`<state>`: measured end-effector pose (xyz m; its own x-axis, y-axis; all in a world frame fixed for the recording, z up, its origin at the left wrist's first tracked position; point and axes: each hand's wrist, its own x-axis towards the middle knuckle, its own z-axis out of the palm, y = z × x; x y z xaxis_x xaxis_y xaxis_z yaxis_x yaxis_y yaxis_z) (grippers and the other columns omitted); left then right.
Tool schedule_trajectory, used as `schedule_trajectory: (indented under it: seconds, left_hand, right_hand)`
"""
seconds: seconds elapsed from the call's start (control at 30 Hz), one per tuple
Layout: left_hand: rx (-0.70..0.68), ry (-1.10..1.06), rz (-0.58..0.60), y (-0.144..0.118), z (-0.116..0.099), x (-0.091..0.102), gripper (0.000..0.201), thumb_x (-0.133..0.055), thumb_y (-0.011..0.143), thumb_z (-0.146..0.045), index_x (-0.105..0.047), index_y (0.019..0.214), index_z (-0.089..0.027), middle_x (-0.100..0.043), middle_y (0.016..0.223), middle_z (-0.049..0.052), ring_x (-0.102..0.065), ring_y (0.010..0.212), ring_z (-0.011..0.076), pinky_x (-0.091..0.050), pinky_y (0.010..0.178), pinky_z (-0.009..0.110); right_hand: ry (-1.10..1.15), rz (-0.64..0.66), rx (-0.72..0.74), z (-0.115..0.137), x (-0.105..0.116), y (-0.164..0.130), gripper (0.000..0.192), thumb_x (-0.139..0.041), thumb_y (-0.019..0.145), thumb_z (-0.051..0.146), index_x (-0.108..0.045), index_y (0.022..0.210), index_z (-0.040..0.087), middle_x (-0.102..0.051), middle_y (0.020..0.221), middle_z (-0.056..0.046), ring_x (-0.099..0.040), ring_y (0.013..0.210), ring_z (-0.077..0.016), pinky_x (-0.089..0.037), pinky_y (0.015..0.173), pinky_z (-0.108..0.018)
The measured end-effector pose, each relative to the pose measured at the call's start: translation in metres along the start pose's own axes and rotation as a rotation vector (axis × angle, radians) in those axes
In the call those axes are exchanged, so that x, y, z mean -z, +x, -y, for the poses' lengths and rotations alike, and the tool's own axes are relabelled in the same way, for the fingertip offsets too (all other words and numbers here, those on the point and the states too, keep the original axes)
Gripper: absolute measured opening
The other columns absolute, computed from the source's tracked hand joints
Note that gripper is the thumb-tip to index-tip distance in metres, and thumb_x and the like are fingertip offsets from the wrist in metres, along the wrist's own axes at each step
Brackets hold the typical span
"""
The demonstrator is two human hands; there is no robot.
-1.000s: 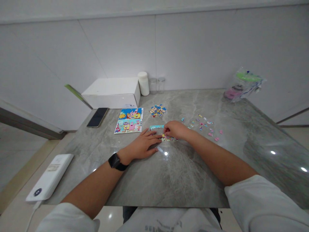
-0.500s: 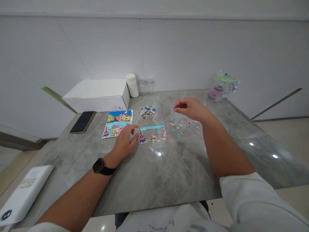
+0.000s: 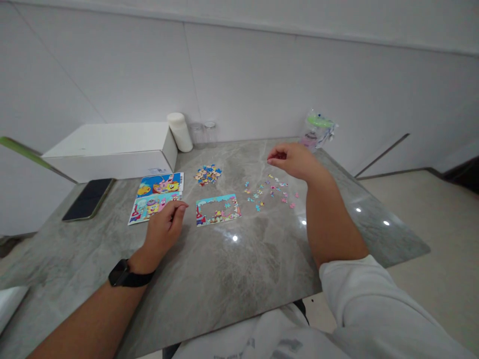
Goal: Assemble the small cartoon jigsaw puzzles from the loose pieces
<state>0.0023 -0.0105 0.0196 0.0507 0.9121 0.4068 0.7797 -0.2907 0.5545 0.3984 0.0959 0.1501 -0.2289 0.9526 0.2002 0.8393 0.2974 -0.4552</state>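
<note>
A partly built cartoon jigsaw (image 3: 217,209), a coloured border with a bare middle, lies flat on the grey marble table (image 3: 239,269). My left hand (image 3: 164,230) rests on the table just left of it, fingers curled in and thumb against the forefinger, with nothing visible in it. My right hand (image 3: 294,160) is raised above the scattered loose pieces (image 3: 270,191), fingertips pinched together. A small dark spot shows between them, too small to identify. A heap of pieces (image 3: 207,174) lies behind the jigsaw.
Two cartoon picture cards (image 3: 156,195) lie left of the jigsaw, a dark phone (image 3: 89,198) further left. At the back stand a white box (image 3: 112,149), a white bottle (image 3: 180,131), two glass jars (image 3: 204,132) and a plastic bag (image 3: 318,130).
My right hand left the jigsaw and rose to the right above the loose pieces. My left hand slid left off the jigsaw and curled its fingers. The view turned right.
</note>
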Motion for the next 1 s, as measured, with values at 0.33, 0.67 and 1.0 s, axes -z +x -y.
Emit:
schedule_trajectory:
  seconds: [0.33,0.67,1.0]
  left_hand:
    - [0.061,-0.121,0.012,-0.002,0.003,0.000,0.039,-0.036,0.110,-0.042,-0.067,0.109,-0.020,-0.058,0.059,-0.005,-0.058,0.055,0.0143,-0.044,0.062,0.027]
    - [0.031,-0.087,0.159,0.001,-0.004,0.006,0.043,-0.036,0.107,-0.046,-0.069,0.118,-0.021,-0.060,0.052,-0.007,-0.059,0.050,0.0158,-0.046,0.064,0.028]
    - [-0.020,0.018,0.126,0.003,0.003,0.002,0.037,-0.049,0.100,-0.050,-0.075,0.095,-0.025,-0.077,0.083,0.002,-0.071,0.076,0.0210,-0.048,0.069,0.030]
  right_hand:
    - [-0.220,0.207,-0.009,-0.001,-0.014,0.005,0.021,-0.068,0.093,0.031,-0.081,0.106,0.020,-0.079,0.098,-0.006,-0.066,0.084,-0.0174,-0.043,0.074,-0.027]
    - [-0.326,0.372,-0.032,-0.001,-0.026,0.008,0.024,-0.067,0.093,0.022,-0.081,0.113,0.019,-0.080,0.108,-0.007,-0.069,0.092,-0.0189,-0.043,0.073,-0.026]
    - [-0.356,0.448,-0.006,-0.009,-0.045,0.017,0.032,-0.064,0.092,0.017,-0.081,0.118,0.021,-0.081,0.114,-0.009,-0.071,0.098,-0.0223,-0.047,0.077,-0.028]
